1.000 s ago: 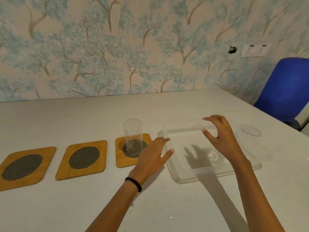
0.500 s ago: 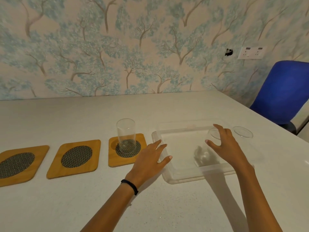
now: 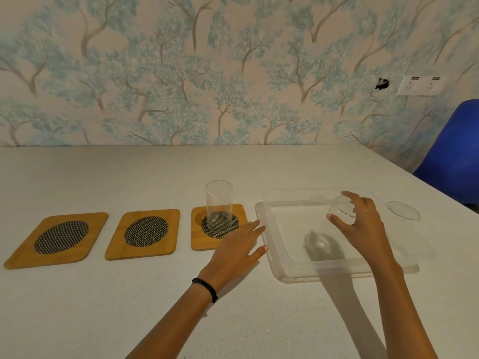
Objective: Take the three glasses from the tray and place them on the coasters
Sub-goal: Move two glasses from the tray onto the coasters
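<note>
Three wooden coasters with dark mesh centres lie in a row: the left coaster (image 3: 58,239), the middle coaster (image 3: 143,233) and the right coaster (image 3: 198,238). A clear glass (image 3: 219,203) stands upright on the right coaster. A clear plastic tray (image 3: 276,257) sits to the right of the coasters. My right hand (image 3: 363,226) grips a second clear glass (image 3: 325,235) inside the tray, fingers around its rim; the glass is tilted. A third glass (image 3: 403,210) shows only its rim at the tray's far right. My left hand (image 3: 237,248) rests flat, fingers apart, beside the tray's left edge.
The white table (image 3: 103,307) runs back to a wall with tree-patterned wallpaper. A blue chair (image 3: 453,156) stands at the table's right end. A white wall socket (image 3: 420,85) is above it.
My right hand came down and closed around the glass in the tray, tilting it. My left hand stayed beside the tray's left edge. The camera view shifted slightly.
</note>
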{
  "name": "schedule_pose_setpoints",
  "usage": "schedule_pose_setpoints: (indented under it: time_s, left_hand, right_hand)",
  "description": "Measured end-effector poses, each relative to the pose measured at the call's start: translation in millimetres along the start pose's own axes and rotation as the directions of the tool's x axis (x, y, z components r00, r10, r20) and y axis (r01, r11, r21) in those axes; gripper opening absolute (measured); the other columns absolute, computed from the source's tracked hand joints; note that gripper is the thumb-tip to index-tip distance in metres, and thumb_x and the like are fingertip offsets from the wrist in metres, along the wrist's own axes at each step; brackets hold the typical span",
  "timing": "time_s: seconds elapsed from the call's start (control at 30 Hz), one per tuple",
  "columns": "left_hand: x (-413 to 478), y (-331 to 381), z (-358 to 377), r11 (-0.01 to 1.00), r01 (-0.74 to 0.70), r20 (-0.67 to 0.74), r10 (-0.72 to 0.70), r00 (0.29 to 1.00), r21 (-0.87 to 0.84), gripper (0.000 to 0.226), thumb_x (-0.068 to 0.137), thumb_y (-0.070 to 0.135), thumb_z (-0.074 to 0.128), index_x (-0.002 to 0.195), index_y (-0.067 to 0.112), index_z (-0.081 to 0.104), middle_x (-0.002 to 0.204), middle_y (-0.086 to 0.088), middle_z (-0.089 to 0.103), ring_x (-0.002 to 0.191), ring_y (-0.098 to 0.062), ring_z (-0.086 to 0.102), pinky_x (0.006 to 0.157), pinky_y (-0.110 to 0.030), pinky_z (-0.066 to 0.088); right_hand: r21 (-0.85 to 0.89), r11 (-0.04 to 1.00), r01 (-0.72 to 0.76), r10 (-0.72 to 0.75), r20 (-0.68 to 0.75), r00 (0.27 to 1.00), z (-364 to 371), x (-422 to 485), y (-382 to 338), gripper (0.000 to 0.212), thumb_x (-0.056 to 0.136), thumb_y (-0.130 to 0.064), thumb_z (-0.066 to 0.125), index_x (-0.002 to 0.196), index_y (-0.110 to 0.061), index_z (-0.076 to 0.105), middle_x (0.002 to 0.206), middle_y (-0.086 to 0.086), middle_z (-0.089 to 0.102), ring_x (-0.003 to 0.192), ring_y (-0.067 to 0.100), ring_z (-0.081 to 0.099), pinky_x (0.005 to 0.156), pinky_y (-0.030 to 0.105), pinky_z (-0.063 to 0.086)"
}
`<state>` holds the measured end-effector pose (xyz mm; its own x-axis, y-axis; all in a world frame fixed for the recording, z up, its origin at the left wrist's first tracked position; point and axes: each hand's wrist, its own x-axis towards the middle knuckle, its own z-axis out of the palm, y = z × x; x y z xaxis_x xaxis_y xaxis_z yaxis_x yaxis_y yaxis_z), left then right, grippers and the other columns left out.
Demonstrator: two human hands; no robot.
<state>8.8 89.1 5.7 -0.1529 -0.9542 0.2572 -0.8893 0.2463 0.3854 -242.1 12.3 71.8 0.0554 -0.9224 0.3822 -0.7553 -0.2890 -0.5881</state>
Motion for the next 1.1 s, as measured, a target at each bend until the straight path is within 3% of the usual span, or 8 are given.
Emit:
schedule_pose_setpoints:
  time_s: [0.37, 0.67, 0.9, 1.1]
  left_hand:
    - [-45.2, -53.6, -33.5, 0.998, 0.06, -0.094, -0.059, 0.994, 0.0, 0.044, 0.095, 0.04, 0.044, 0.135, 0.022, 0.046, 0.146, 0.0, 0.042, 0.134, -0.013, 0.037, 0.105, -0.023, 0.03]
    - [-90.1, -119.1, -70.7, 0.977, 0.207, -0.146, -0.199, 0.969, 0.041, 0.04, 0.094, 0.035, 0.048, 0.13, 0.017, 0.051, 0.139, -0.003, 0.05, 0.127, -0.018, 0.045, 0.101, -0.027, 0.036]
    - [-126.3, -164.0, -81.4, 0.945, 0.326, -0.184, -0.319, 0.93, 0.009, 0.04, 0.093, 0.036, 0.05, 0.131, 0.022, 0.05, 0.143, 0.0, 0.044, 0.128, -0.015, 0.043, 0.1, -0.027, 0.04]
    - [-138.4, -190.1, -88.9, 0.931, 0.364, -0.238, -0.347, 0.907, 0.028, 0.041, 0.093, 0.033, 0.051, 0.13, 0.017, 0.051, 0.141, -0.007, 0.048, 0.124, -0.02, 0.047, 0.099, -0.032, 0.042]
  right_hand:
    - [0.027, 0.979, 0.201, -0.198, -0.085, 0.977, 14.2, -10.5, -67.5, 0.062, 0.073, -0.042, 0.072, 0.127, -0.03, 0.044, 0.123, 0.006, 0.054, 0.103, 0.022, 0.058, 0.075, 0.032, 0.045]
    - [0.159, 0.931, 0.328, -0.345, 0.095, 0.934, 62.8, -21.3, -140.1, 0.06, 0.068, -0.051, 0.07, 0.121, -0.039, 0.046, 0.108, -0.011, 0.05, 0.092, 0.008, 0.055, 0.071, 0.027, 0.045]
    - [0.334, 0.894, 0.299, -0.395, 0.268, 0.879, 107.2, -28.4, -187.6, 0.056, 0.066, -0.047, 0.075, 0.116, -0.038, 0.052, 0.11, -0.007, 0.055, 0.096, 0.009, 0.057, 0.078, 0.028, 0.049]
    - [0.379, 0.878, 0.291, -0.42, 0.324, 0.847, 141.1, -29.5, -218.1, 0.056, 0.067, -0.04, 0.077, 0.117, -0.037, 0.052, 0.113, -0.007, 0.054, 0.098, 0.01, 0.056, 0.082, 0.028, 0.048]
